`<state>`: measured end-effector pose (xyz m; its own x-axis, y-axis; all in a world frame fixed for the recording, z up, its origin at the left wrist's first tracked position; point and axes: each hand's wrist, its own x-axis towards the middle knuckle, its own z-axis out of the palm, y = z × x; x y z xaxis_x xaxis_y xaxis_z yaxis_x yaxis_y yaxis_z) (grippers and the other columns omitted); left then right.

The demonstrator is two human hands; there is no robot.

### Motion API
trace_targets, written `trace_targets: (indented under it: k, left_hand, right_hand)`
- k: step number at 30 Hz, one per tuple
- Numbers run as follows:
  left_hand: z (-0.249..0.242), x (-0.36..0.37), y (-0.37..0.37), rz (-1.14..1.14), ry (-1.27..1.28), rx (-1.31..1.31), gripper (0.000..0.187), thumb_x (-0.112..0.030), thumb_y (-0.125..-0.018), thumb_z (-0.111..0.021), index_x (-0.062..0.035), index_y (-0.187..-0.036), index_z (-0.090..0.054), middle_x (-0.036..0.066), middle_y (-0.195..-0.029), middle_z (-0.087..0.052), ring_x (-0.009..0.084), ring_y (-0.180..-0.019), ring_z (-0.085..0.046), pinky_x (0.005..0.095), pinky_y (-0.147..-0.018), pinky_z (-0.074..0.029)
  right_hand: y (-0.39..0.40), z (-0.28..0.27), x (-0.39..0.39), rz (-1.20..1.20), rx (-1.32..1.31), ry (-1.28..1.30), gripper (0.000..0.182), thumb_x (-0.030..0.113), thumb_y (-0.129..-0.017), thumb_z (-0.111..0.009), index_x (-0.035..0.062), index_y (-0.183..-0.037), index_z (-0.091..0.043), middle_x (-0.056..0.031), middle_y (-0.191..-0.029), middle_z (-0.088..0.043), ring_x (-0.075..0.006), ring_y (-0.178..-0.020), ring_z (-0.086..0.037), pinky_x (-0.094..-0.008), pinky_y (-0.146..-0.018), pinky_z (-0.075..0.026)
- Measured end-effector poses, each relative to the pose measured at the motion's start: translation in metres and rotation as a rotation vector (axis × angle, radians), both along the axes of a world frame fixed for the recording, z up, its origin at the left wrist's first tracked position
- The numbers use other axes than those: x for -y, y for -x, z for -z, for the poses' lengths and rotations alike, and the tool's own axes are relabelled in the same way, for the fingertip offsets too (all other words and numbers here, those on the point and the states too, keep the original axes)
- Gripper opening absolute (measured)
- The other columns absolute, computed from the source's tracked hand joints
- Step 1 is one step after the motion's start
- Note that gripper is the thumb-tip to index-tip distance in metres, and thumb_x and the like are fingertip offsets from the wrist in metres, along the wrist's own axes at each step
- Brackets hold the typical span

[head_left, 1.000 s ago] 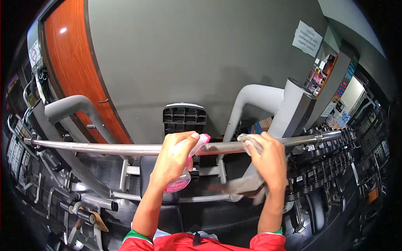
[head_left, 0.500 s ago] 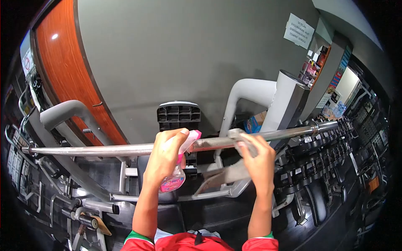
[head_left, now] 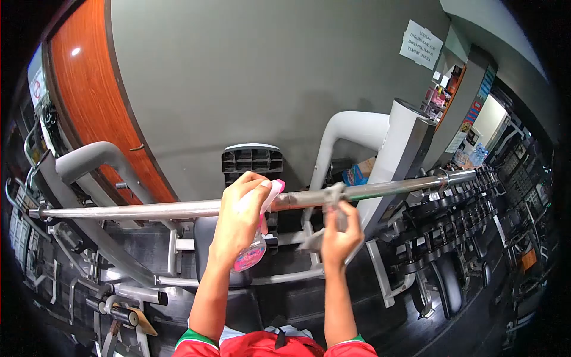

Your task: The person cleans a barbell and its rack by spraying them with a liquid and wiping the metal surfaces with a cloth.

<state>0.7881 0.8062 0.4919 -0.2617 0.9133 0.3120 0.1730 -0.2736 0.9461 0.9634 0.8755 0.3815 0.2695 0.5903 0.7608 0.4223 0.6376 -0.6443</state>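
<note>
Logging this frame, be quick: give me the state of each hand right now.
Left hand: closed around a pink spray bottle, nozzle near the barbell.
Right hand: closed on a grey cloth draped over the barbell.

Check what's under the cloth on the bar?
The cloth drapes over the bar, pinched by the right hand. The bar shows on both sides; the stretch beneath the cloth is hidden. The left hand holds a spray bottle.

Barbell bar (head_left: 178, 209): brushed metal, dull sheen. Spray bottle (head_left: 253, 250): clear glossy plastic. Cloth (head_left: 334, 205): soft, matt grey.
</note>
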Motion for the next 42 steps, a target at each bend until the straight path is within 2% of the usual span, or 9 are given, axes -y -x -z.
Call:
trace_targets:
  k: [7, 13, 18, 24, 31, 35, 37, 39, 42]
  left_hand:
    - [0.008, -0.002, 0.002, 0.012, -0.059, -0.134, 0.041, -0.028, -0.098, -0.053, 0.0087, -0.083, -0.064, 0.013, -0.082, -0.055, 0.0202, -0.052, -0.058, 0.0318, -0.046, -0.044]
    - [-0.002, 0.002, 0.001, 0.026, -0.025, -0.085, 0.041, -0.028, -0.098, -0.053, 0.0091, -0.083, -0.064, 0.011, -0.080, -0.053, 0.0182, -0.045, -0.056, 0.0311, -0.046, -0.043]
    - [-0.003, 0.002, 0.004, 0.038, 0.012, -0.074, 0.041, -0.027, -0.099, -0.052, 0.0085, -0.082, -0.064, 0.011, -0.080, -0.053, 0.0179, -0.045, -0.056, 0.0312, -0.046, -0.043]
    - [0.004, -0.002, 0.007, 0.038, -0.032, -0.123, 0.039, -0.025, -0.098, -0.052, 0.0077, -0.081, -0.064, 0.011, -0.079, -0.052, 0.0192, -0.046, -0.056, 0.0320, -0.047, -0.044]
    - [-0.002, 0.002, 0.006, 0.060, -0.012, -0.125, 0.036, -0.022, -0.096, -0.051, 0.0103, -0.084, -0.062, 0.013, -0.077, -0.054, 0.0200, -0.055, -0.057, 0.0310, -0.041, -0.042]
    - [-0.001, 0.000, 0.006, 0.043, -0.095, -0.161, 0.039, -0.024, -0.096, -0.050, 0.0114, -0.081, -0.060, 0.013, -0.078, -0.055, 0.0194, -0.051, -0.057, 0.0303, -0.041, -0.042]
    - [0.004, -0.003, 0.013, 0.070, -0.081, -0.161, 0.041, -0.025, -0.096, -0.050, 0.0116, -0.081, -0.060, 0.013, -0.076, -0.054, 0.0191, -0.049, -0.057, 0.0296, -0.040, -0.042]
    - [0.002, -0.001, 0.008, 0.058, -0.056, -0.125, 0.043, -0.028, -0.096, -0.050, 0.0109, -0.080, -0.061, 0.012, -0.075, -0.054, 0.0190, -0.049, -0.057, 0.0292, -0.039, -0.042]
    - [0.003, -0.001, 0.007, 0.054, -0.082, -0.136, 0.048, -0.032, -0.097, -0.050, 0.0098, -0.078, -0.062, 0.011, -0.077, -0.054, 0.0178, -0.048, -0.057, 0.0279, -0.039, -0.042]
  right_hand:
    - [0.019, 0.012, -0.007, 0.068, -0.434, 0.070, 0.021, 0.013, -0.093, -0.071, -0.0023, -0.099, -0.059, -0.0071, -0.090, -0.061, -0.0142, -0.088, -0.058, -0.0307, -0.080, -0.048]
    - [0.085, 0.019, 0.035, -0.390, -0.519, 0.183, 0.016, 0.010, -0.099, -0.061, 0.0063, -0.103, -0.046, -0.0010, -0.094, -0.045, -0.0097, -0.089, -0.044, -0.0260, -0.082, -0.039]
    - [0.063, 0.009, 0.018, -0.303, -0.772, 0.244, 0.022, 0.022, -0.103, -0.056, 0.0038, -0.110, -0.044, -0.0060, -0.102, -0.049, -0.0128, -0.096, -0.045, -0.0300, -0.087, -0.039]
    - [0.018, 0.002, -0.018, -0.362, -1.070, 0.465, 0.022, 0.034, -0.105, -0.048, 0.0177, -0.119, -0.045, -0.0028, -0.108, -0.053, -0.0084, -0.067, -0.050, -0.0219, -0.037, -0.032]
    - [0.061, 0.000, 0.038, -0.762, -0.844, 0.654, 0.042, 0.033, -0.107, -0.043, 0.0169, -0.146, -0.034, -0.0036, -0.111, -0.062, -0.0037, -0.073, -0.051, -0.0167, -0.045, -0.037]
    - [0.044, 0.063, 0.001, -0.459, -0.334, 0.339, 0.028, 0.027, -0.107, -0.047, 0.0163, -0.133, -0.048, -0.0026, -0.095, -0.060, -0.0048, -0.065, -0.049, -0.0190, -0.039, -0.032]
    - [0.007, 0.004, 0.020, -0.619, -0.859, 0.657, 0.016, 0.026, -0.108, -0.046, 0.0121, -0.114, -0.049, -0.0033, -0.101, -0.063, -0.0053, -0.067, -0.052, -0.0205, -0.051, -0.043]
    - [-0.009, -0.012, 0.006, -0.486, -0.992, 0.419, 0.015, 0.027, -0.108, -0.044, 0.0129, -0.107, -0.046, -0.0033, -0.089, -0.065, -0.0020, -0.049, -0.041, -0.0193, -0.033, -0.025]
    - [-0.027, -0.026, 0.004, -0.484, -0.770, 0.462, 0.012, 0.027, -0.108, -0.043, 0.0150, -0.107, -0.044, -0.0049, -0.090, -0.061, -0.0033, -0.054, -0.038, -0.0186, -0.037, -0.028]
